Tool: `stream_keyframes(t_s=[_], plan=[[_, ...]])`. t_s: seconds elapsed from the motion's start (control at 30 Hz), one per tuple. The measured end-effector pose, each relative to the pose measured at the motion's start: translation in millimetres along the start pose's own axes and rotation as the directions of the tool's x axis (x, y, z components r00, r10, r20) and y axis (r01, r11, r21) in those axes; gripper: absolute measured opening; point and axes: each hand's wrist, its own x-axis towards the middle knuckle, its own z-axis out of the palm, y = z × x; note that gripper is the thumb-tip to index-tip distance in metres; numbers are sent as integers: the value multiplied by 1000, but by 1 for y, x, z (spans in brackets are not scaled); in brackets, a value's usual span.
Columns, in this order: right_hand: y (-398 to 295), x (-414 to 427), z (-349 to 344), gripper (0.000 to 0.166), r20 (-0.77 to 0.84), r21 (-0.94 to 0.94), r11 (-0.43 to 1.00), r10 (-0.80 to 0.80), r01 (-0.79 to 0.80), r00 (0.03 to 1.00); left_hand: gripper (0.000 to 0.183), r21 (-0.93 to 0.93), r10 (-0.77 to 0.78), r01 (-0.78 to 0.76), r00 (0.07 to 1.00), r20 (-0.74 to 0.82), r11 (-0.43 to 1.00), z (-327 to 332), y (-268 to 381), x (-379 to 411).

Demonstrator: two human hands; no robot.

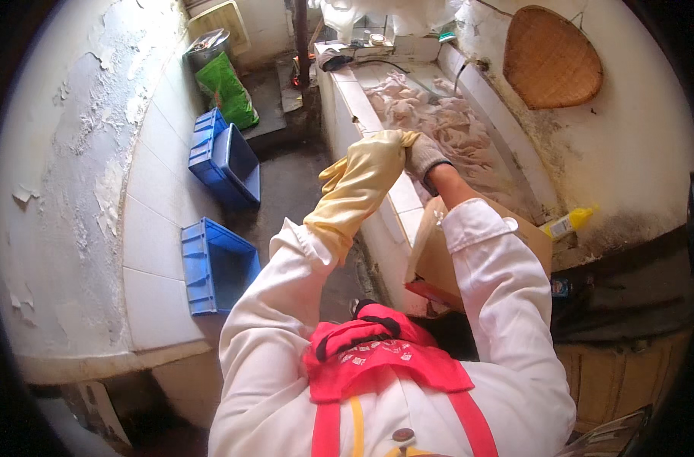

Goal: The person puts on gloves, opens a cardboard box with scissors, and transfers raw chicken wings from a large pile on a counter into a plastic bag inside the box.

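Observation:
My left hand wears a long yellow rubber glove, its cuff over the white sleeve's end, and meets my right hand above the tiled rim of a basin. My right hand, in a grey knitted glove, touches the yellow glove near its fingertips and seems to pinch it. Below and beyond both hands, pale pinkish wet material, cloth or animal parts, lies heaped in the tiled basin. A dark hose runs into the basin. Under my right forearm stands a cardboard box.
Blue plastic crates stand at the left wall, with another blue crate nearer. Behind them are a green sack and a metal bin. A yellow bottle lies right of the box. A woven tray hangs on the right wall.

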Motion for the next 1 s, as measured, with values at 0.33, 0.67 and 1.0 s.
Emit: stream_keyframes(t_s=[0.33,0.67,1.0], plan=[[-41,191,135,23,-281,-227,943,-302,242,911,18,167,112,-79,973,-200,983,18,-184,73],[11,386,159,47,146,965,-248,241,-84,960,20,181,102,-86,991,-84,980,35,-275,218],[84,451,153,58,69,879,-462,363,115,929,24,-34,326,-324,941,90,945,72,-301,290]])
